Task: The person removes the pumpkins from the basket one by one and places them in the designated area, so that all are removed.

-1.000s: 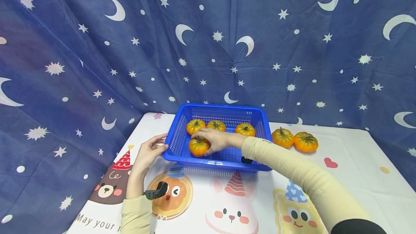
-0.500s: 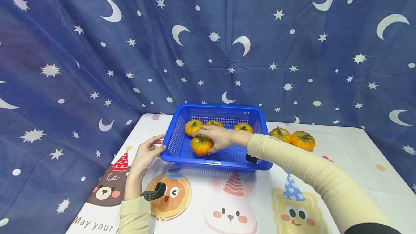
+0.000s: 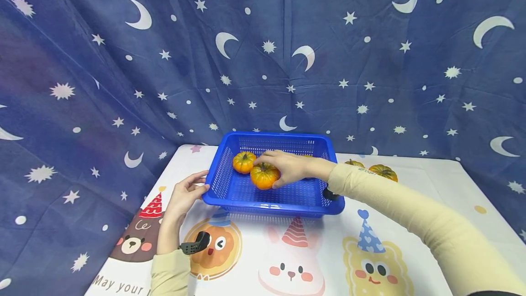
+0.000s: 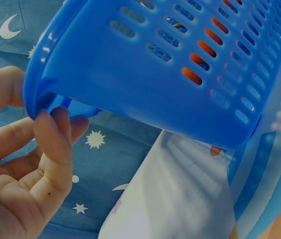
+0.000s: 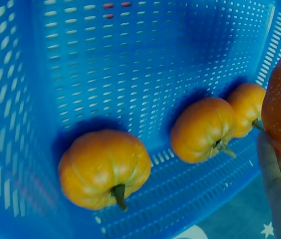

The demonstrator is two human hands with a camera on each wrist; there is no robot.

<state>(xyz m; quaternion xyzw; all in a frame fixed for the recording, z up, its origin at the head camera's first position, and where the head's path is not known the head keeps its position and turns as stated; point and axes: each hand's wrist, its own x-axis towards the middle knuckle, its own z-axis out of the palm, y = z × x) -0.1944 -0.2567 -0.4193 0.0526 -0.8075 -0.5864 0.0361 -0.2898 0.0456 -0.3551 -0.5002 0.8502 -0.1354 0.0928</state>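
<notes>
A blue plastic basket (image 3: 271, 206) with slotted walls stands on the table. My left hand (image 3: 185, 198) pinches its rim at the near left corner; the left wrist view shows the thumb and fingers about that rim (image 4: 31, 94). Inside the basket, my right hand (image 3: 291, 167) grips a small orange pumpkin (image 3: 264, 178), which looks raised off the basket floor. Three more pumpkins sit in the basket: one pumpkin (image 3: 244, 163) at the back left, a middle pumpkin (image 5: 203, 130) and another pumpkin (image 5: 104, 168), the last two mostly behind my right hand and wrist in the head view.
Two pumpkins, one of them (image 3: 384, 171) partly behind my right sleeve (image 3: 394, 200), lie on the table to the right of the basket. A white cloth with cartoon animals (image 3: 292, 259) covers the table. A blue star-and-moon curtain (image 3: 255, 58) hangs behind it.
My right hand has moved to the right and slightly back with the pumpkin, which now appears raised. The left hand keeps its place on the basket rim. The head view has shifted a little.
</notes>
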